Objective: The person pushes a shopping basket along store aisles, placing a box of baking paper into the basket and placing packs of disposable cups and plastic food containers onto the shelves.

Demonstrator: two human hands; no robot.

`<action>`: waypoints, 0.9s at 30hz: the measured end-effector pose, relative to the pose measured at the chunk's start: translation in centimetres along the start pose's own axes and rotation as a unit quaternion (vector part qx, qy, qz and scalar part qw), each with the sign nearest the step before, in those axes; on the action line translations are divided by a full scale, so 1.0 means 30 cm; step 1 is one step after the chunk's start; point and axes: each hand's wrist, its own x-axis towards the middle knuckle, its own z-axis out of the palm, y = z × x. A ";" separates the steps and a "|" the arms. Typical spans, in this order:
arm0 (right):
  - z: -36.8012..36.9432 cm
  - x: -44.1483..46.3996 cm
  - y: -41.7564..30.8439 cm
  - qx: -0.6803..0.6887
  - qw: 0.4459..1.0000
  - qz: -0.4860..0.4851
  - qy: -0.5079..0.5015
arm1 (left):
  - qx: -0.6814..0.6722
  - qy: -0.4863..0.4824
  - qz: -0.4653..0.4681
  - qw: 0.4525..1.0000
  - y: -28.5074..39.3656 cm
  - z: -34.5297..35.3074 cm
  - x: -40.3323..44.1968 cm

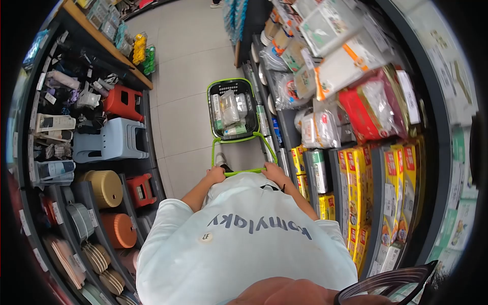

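Observation:
A black shopping basket [210, 109] with a lime-green rim is on the floor in front of me. Its green pull handle [240, 173] reaches back toward my body. My left hand [216, 175] is closed around the left end of the handle's crossbar, and my right hand [275, 173] grips the right end. In the basket are several packages, among them a clear plastic-wrapped pack [231, 108] and a green-and-white pack [235, 129]. What the packs contain I cannot make out.
Shelves line both sides of the tiled aisle [183, 81]. At left are a light blue stool [114, 140], a red stool [123, 103] and a yellow round tub [104, 188]. Yellow boxes [356, 188] and a red package [373, 109] fill the right shelves. Blue rope-like strands [235, 20] hang ahead.

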 end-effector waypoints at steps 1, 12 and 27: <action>0.014 -0.047 0.037 0.006 1.000 0.004 0.003 | 0.006 -0.003 0.003 1.000 0.030 0.035 -0.014; 0.238 -0.414 0.379 0.086 0.992 0.039 0.083 | 0.086 -0.072 0.025 0.993 0.288 0.509 -0.257; 0.523 -0.749 0.495 0.174 0.976 0.030 0.128 | 0.030 -0.080 0.128 0.988 0.153 0.858 -0.413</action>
